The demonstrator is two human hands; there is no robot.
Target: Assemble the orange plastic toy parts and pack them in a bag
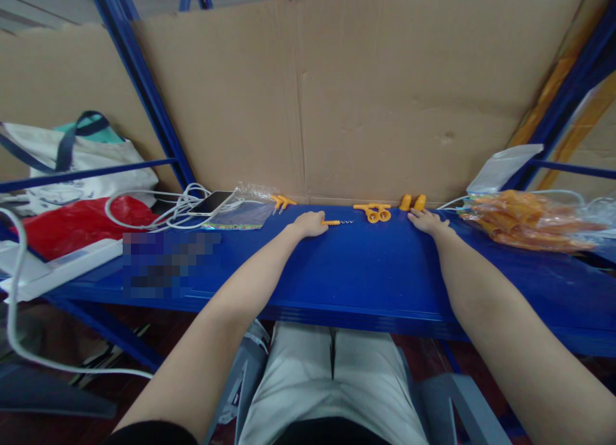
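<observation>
The yellow ribbed piece point(333, 223) is just right of the left hand point(310, 224), its metal coil point(347, 222) pointing away from the fingers. The left hand pinches it by the covered end; the hidden undersides of the fingers leave it unclear whether the piece rests on the blue tabletop point(351, 272) or is slightly raised. Holding it by the yellow part seems sound, since the coil stays free of the skin; a light, steady pinch should stop it rolling.

The right hand point(430, 222) has its fingers loosely extended at a yellow cap point(420, 202); whether they grip it or only touch cannot be told. A sideways grip on that one alone would best spare the neighbouring cap point(405, 202).

Between the hands lie two yellow funnel-like parts point(372, 214), their inner detail too small to read. Left of the left hand, small yellow T-shaped pieces point(287, 201) lie near a clear bag point(257, 215). Far right, creased film blurs the contents of a bag of orange parts point(517, 222). A pixelated patch point(168, 265) masks part of the left side.
</observation>
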